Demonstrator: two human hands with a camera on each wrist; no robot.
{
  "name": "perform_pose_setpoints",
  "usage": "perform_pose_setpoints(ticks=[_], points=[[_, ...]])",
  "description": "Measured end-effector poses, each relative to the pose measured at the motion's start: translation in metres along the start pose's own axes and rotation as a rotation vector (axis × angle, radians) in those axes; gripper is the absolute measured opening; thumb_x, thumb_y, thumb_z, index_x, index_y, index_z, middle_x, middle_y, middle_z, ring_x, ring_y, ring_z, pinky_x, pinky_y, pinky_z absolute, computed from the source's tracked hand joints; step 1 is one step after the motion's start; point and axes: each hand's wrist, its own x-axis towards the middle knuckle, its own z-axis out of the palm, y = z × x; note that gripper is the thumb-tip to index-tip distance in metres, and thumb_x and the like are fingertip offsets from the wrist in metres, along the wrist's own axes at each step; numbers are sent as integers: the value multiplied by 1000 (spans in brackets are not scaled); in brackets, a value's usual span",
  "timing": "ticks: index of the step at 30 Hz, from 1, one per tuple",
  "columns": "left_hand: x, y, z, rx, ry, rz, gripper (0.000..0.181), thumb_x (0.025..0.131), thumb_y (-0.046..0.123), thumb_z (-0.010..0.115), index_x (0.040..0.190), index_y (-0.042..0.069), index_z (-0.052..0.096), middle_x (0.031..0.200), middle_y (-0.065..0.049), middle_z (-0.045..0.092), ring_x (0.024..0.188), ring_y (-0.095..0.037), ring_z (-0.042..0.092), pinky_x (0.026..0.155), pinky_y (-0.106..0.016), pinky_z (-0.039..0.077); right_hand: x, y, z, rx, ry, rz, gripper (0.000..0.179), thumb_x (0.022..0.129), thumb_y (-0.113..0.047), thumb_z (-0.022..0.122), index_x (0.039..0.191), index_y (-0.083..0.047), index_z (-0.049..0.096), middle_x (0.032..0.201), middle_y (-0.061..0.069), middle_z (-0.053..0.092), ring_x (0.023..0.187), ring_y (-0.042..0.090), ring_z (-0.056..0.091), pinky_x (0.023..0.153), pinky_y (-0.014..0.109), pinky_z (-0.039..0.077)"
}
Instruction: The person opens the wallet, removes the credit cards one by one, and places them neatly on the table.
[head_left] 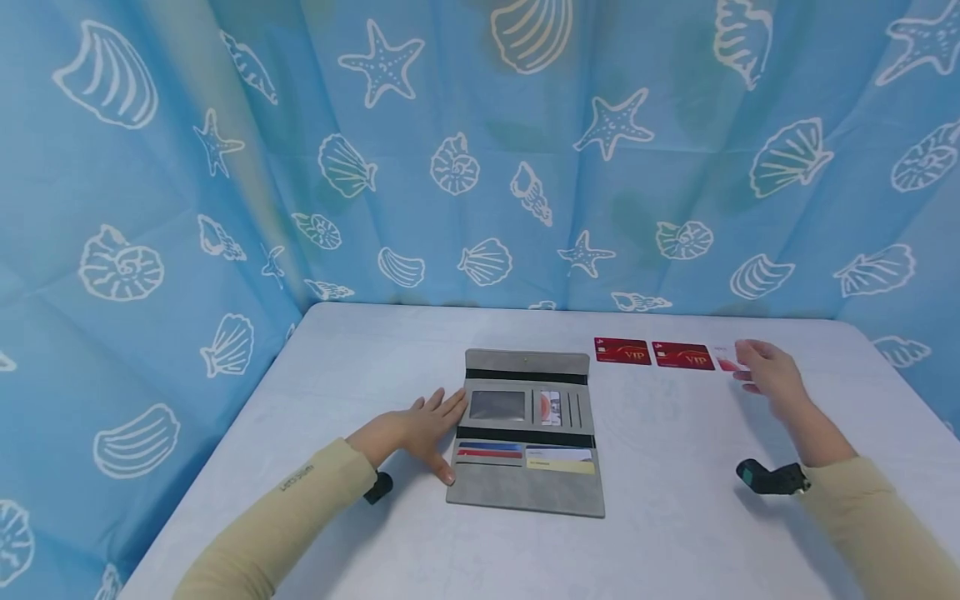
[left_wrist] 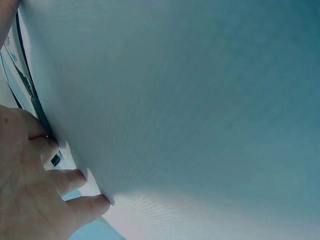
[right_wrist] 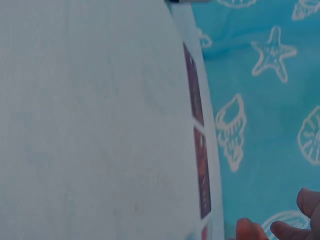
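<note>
left hand (head_left: 422, 428): spread, touching grey wallet (head_left: 527, 493) along its left edge
right hand (head_left: 774, 379): at pale card (head_left: 724, 358); pinching, i cannot tell

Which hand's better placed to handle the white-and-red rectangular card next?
Probably the right hand: it is right at the white-and-red rectangular card, though whether it pinches it is unclear. The left hand lies spread at the left edge of the open grey folding wallet, farther from that card.
</note>
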Motion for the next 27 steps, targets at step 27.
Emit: perform_pose_setpoints(ticks=[27], points=[[-1,1,0,-11,13,8,123,61,60,73,148,14,1,155,-2,-5,140,-32,-5,112,-51,4,-96,-117,76,-7,-212,-163,80,89,-58,40,140,2,28,128,27,47,107,35,56,91,41,47]])
